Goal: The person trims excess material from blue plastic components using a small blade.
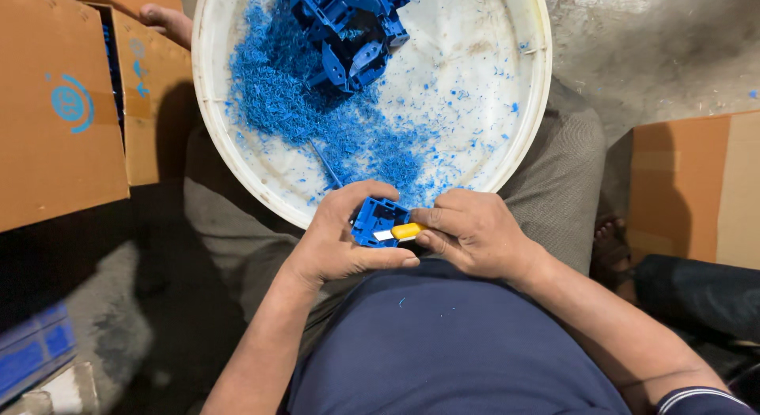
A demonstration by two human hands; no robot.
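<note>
A wide white round tub is resting on the seated person's lap, carrying blue shavings and a heap of blue plastic parts; a cardboard box is standing beside it; the left hand is gripping a small blue plastic part at the tub's near rim; the right hand is closing its grip on a yellow-handled knife, its blade touching that part.

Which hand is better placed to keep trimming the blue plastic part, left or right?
Right, probably. The right hand holds the yellow knife with its blade on the blue part; the left hand only steadies that part.
</note>
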